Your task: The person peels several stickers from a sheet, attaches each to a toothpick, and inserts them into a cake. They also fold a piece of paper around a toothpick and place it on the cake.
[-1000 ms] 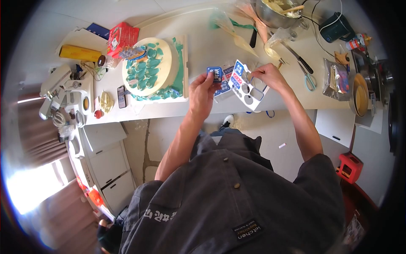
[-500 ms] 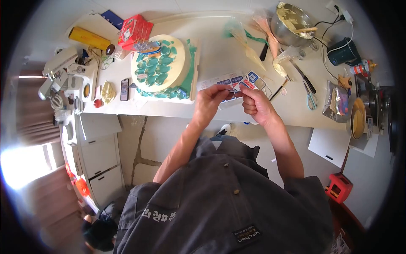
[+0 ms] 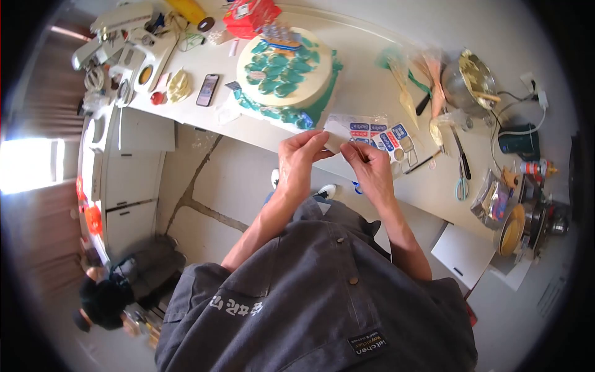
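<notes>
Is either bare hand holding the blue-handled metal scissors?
No, the scissors lie on the pale tabletop, apart from the left hand and right hand.

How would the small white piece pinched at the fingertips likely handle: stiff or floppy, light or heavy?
The white piece is probably light, since it looks thin and is pinched only at its edges. It seems fairly stiff, as its face looks flat with no obvious sag. Being flat rather than round, it would probably slide, not roll, if pushed.

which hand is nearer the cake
Left. The left hand is just on the near side of the cake; the right hand is farther off to the right.
</notes>
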`<state>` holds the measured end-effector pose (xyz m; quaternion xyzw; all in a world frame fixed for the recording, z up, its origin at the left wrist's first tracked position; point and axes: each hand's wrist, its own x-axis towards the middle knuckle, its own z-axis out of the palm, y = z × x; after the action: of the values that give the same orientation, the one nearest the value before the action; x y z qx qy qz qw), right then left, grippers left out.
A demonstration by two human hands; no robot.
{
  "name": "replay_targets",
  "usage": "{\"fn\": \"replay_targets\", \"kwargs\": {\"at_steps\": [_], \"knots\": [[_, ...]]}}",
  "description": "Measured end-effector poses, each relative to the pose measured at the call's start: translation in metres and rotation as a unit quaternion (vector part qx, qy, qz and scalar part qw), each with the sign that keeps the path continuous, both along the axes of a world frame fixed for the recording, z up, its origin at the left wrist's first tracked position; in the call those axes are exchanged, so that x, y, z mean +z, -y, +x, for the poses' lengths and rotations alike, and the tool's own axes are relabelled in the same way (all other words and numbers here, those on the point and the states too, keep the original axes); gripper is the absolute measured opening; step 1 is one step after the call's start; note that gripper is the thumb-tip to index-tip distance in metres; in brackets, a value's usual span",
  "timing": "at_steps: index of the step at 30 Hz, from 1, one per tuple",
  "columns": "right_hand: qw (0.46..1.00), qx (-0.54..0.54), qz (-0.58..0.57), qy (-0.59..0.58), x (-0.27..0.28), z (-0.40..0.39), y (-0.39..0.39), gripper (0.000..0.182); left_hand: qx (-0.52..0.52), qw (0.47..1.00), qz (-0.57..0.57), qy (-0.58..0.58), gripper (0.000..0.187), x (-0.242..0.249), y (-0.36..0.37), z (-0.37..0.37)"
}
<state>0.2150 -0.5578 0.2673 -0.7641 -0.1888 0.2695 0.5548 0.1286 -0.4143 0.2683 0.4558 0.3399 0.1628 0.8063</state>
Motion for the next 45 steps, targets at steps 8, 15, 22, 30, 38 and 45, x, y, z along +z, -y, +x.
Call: {"fn": "replay_targets", "kwargs": {"at_steps": [8, 15, 22, 30, 38, 45], "knots": [[0.970, 0.103, -0.015, 0.220, 0.038, -0.021, -0.054, 0.023, 0.034, 0.999, 0.031, 0.017, 0.033, 0.024, -0.059, -0.035], [0.981, 0.111, 0.015, 0.160, 0.056, -0.042, -0.099, 0.024, 0.040, 0.998, 0.047, 0.028, 0.034, 0.033, -0.089, -0.062], [0.987, 0.121, -0.013, 0.108, 0.064, -0.058, -0.133, 0.029, 0.085, 0.995, 0.004, 0.049, 0.019, 0.047, -0.113, -0.085], [0.986, 0.158, -0.041, 0.016, 0.072, -0.077, -0.169, 0.030, 0.065, 0.997, 0.010, 0.035, 0.021, 0.051, -0.150, -0.121], [0.823, 0.144, 0.201, -0.512, 0.040, -0.089, -0.193, 0.030, 0.041, 0.992, -0.033, 0.117, 0.049, 0.035, -0.190, -0.154], [0.810, 0.112, 0.178, -0.548, 0.016, -0.120, -0.226, 0.034, -0.053, 0.964, -0.202, 0.165, 0.029, 0.005, -0.215, -0.153]]}}
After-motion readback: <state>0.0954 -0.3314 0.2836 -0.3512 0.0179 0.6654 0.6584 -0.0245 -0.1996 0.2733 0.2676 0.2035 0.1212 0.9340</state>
